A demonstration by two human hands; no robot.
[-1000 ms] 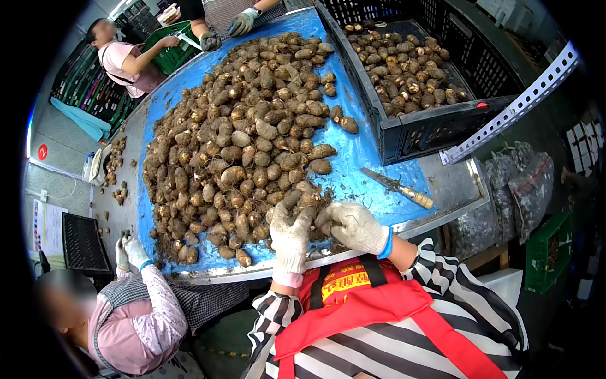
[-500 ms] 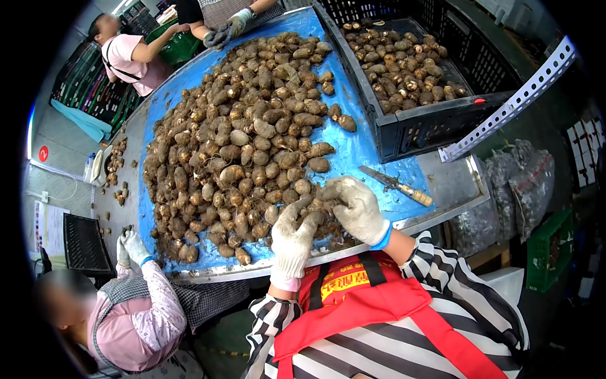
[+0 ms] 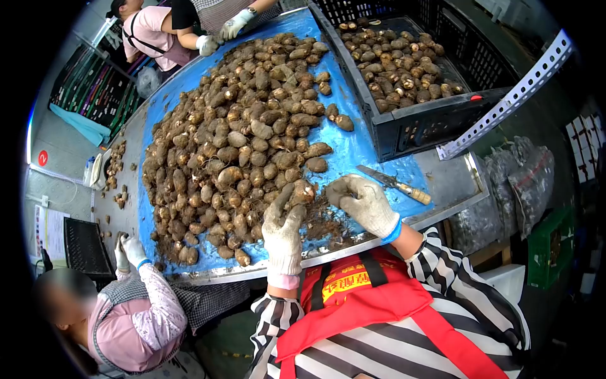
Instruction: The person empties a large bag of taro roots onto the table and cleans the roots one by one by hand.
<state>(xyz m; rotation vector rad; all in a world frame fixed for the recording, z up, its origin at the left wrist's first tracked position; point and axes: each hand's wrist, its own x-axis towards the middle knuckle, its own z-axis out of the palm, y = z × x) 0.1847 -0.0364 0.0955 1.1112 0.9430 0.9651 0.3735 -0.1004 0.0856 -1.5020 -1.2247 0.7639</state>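
Note:
My left hand (image 3: 284, 230), in a soiled white glove, is closed on a taro (image 3: 303, 191) at the near right edge of the pile. The taro's pale, reddish end faces right. A short gap to the right, my right hand (image 3: 366, 205), also gloved, has its fingers curled towards the thumb; whatever may be between them is hidden. Below and between the hands lie dark soil and root scraps (image 3: 328, 224) on the blue sheet (image 3: 344, 142). Beyond my right hand rests a knife (image 3: 394, 184) with a wooden handle. The large taro pile (image 3: 233, 145) spreads ahead and left.
A black crate (image 3: 435, 117) with more taros stands at the right, beside a perforated metal strip (image 3: 505, 98). One gloved co-worker (image 3: 136, 316) sits at the lower left; others stand at the far side. Plastic bags (image 3: 527, 183) lie right of the metal table (image 3: 451, 183).
My right hand has moved slightly apart from my left, exposing the taro and the scraps. At the far side, the co-worker in pink has shifted right and turned.

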